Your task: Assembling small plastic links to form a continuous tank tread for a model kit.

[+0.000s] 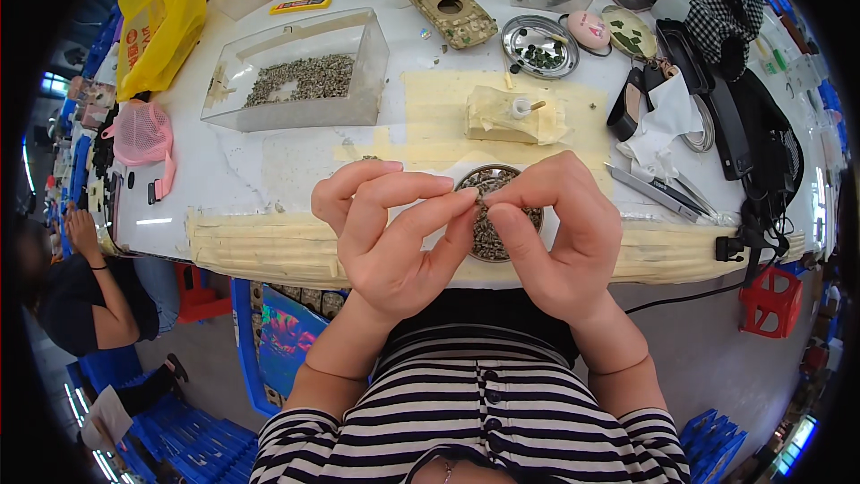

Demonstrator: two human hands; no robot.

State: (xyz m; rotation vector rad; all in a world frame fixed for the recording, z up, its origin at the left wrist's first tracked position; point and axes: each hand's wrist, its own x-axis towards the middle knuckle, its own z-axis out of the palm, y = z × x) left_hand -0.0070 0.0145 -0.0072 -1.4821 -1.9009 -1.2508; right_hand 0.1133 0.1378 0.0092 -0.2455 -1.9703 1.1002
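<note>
Messy white table [224,161], mid-frame: my left hand [394,237] and right hand [569,237] pinched closed directly over the round dish [494,261], can't tell on what.

Large red printed characters are borne by the yellow plastic bag [170,13] at the upper left of the bench [296,157]; they are partly distorted by its folds. Small dark printing is carried along the flat yellow object [301,5] behind the clear bin [358,112]. A small mark is seen on the pink oval case [589,30], but whether it is lettering cannot be told.
</note>
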